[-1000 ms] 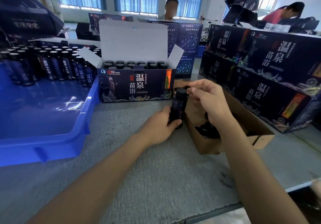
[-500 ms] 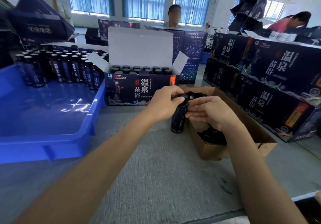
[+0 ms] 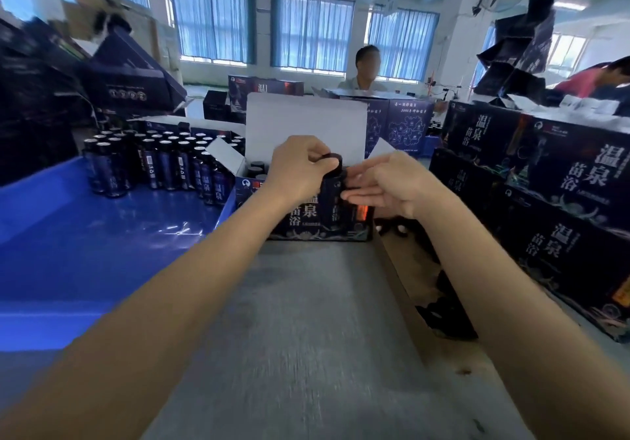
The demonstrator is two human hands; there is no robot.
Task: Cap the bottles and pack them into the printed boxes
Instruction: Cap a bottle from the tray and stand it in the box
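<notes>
My left hand grips the black cap at the top of a dark blue bottle and holds it in the air, just in front of the open printed box. My right hand lies against the bottle's right side with its fingers mostly straight. The box's white lid stands up, and several capped bottles show inside at its left end. My hands hide the rest of the box's inside.
A blue tray at left holds several uncapped bottles at its far side. A brown cardboard box with loose black caps sits at right. Closed printed boxes are stacked further right. People sit beyond the table.
My left hand went from the bottle's body to its cap and lifted the bottle off the table towards the open box. My right hand let go of the cap and opened.
</notes>
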